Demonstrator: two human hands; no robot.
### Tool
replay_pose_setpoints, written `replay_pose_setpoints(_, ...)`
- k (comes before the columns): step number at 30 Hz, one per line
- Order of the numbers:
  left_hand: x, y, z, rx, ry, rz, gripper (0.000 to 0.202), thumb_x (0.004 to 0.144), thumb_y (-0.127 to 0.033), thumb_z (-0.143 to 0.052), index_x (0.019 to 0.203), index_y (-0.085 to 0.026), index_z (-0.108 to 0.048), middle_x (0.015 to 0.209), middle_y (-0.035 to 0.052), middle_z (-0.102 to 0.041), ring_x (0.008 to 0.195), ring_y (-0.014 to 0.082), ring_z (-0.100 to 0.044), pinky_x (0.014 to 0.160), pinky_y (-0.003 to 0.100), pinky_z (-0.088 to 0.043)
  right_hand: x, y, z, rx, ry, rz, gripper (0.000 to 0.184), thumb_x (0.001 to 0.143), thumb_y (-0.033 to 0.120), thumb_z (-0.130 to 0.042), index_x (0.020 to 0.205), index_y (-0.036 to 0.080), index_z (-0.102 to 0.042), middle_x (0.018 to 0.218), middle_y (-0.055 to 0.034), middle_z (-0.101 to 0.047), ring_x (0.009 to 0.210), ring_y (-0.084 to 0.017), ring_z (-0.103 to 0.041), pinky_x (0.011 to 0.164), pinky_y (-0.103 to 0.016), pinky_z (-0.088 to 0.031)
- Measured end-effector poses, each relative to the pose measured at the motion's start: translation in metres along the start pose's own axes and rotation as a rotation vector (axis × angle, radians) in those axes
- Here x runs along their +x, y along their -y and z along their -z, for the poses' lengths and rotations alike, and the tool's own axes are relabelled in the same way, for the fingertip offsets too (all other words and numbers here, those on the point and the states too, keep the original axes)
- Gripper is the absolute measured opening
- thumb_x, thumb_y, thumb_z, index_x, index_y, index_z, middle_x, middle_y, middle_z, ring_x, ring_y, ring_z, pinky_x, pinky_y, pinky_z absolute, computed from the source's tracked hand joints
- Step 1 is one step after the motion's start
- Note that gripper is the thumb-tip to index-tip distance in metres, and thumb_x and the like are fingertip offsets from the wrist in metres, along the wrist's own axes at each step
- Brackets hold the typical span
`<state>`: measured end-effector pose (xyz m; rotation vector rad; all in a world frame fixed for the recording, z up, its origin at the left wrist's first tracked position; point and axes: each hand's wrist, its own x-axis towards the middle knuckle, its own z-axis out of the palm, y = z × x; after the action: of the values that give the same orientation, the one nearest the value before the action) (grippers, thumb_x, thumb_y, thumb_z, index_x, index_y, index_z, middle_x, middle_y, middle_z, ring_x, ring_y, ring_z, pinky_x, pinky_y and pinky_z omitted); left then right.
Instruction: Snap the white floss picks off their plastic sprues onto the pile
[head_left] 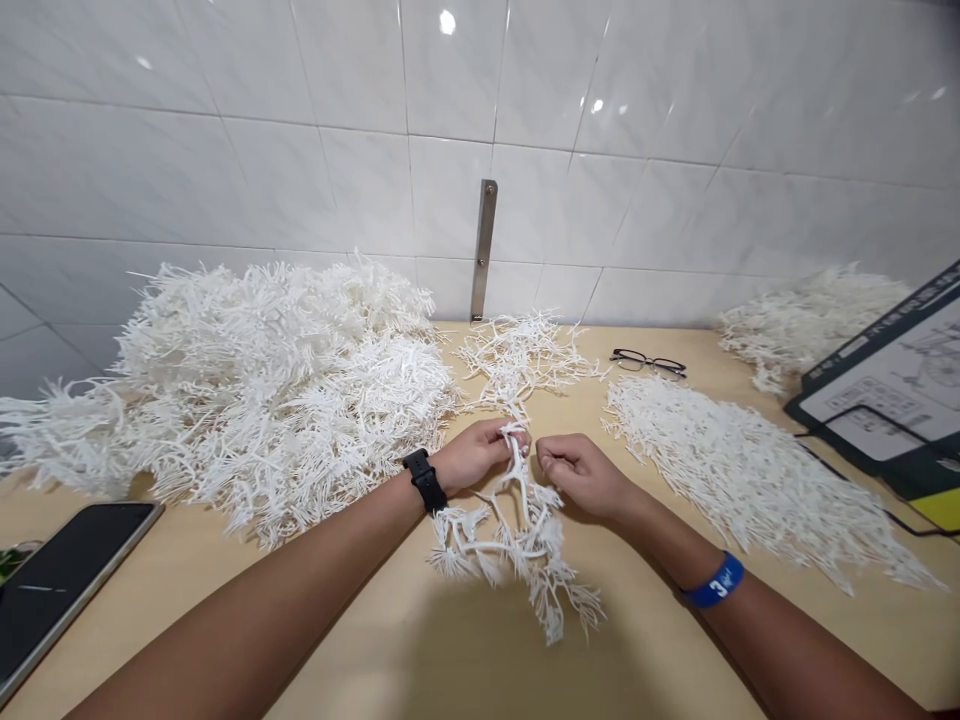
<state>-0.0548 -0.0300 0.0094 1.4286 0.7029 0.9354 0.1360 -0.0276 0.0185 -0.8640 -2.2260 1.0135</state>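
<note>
My left hand (480, 455), with a black watch on its wrist, is closed on the upper end of a white branched plastic sprig (517, 545). The sprig hangs toward me and spreads into several tufted tips over the table. Just right of its stem, my right hand (581, 475) is closed, thumb against curled fingers; what it pinches, if anything, is hidden. A large heap of white tufted sprigs (300, 390) lies to the left. Beyond my hands is a small loose pile of bare white stems (521, 360). A flat spread of small white pieces (742, 465) lies to the right.
Black-framed glasses (648, 362) lie behind the flat spread. A phone (71, 575) lies at the left edge. Another white pile (814, 315) and a dark printed box or bag (892, 390) with a black cord stand at the right. A tiled wall (337, 190) with a metal bracket (484, 250) closes off the back.
</note>
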Motion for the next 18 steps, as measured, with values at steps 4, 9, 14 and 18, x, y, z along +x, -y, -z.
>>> replay_pose_setpoints(4,0.002,0.002,0.002,-0.177,-0.112,0.066,0.029,0.074,-0.039,-0.066,0.077,-0.014,-0.052,0.073,-0.0001,-0.052,0.066,0.0095,-0.047,0.067,0.025,-0.037,0.0,-0.005,0.005,-0.112,-0.077,-0.065,0.022,0.077,0.019,-0.044,0.058,0.02,-0.034,0.054,0.0036,-0.035,0.054,-0.01,-0.032,0.052,-0.025,-0.025)
replay_pose_setpoints(9,0.004,0.003,0.0,-0.199,-0.174,0.153,0.034,0.067,-0.04,-0.073,0.075,-0.013,-0.053,0.069,-0.0008,-0.053,0.062,0.0086,-0.047,0.065,0.025,-0.038,-0.001,-0.016,0.032,-0.339,-0.447,-0.3,0.032,0.082,0.029,-0.045,0.055,0.02,-0.029,0.051,0.0027,-0.033,0.051,-0.011,-0.032,0.048,-0.026,-0.021)
replay_pose_setpoints(14,0.004,0.002,-0.001,-0.233,-0.191,0.163,0.037,0.066,-0.042,-0.074,0.077,-0.012,-0.056,0.071,0.0006,-0.055,0.065,0.0087,-0.05,0.067,0.025,-0.039,-0.004,-0.037,0.06,-0.567,-0.506,-0.491,0.043,0.083,0.044,-0.048,0.049,0.02,-0.035,0.044,0.0011,-0.038,0.046,-0.012,-0.031,0.048,-0.029,-0.019)
replay_pose_setpoints(18,0.004,0.0,-0.002,-0.178,-0.201,0.167,0.036,0.066,-0.042,-0.074,0.077,-0.012,-0.058,0.071,0.0002,-0.056,0.064,0.0084,-0.049,0.066,0.025,-0.038,-0.002,-0.032,0.049,-0.54,-0.537,-0.457,0.044,0.084,0.048,-0.048,0.051,0.02,-0.041,0.047,0.0,-0.044,0.047,-0.013,-0.035,0.048,-0.028,-0.021)
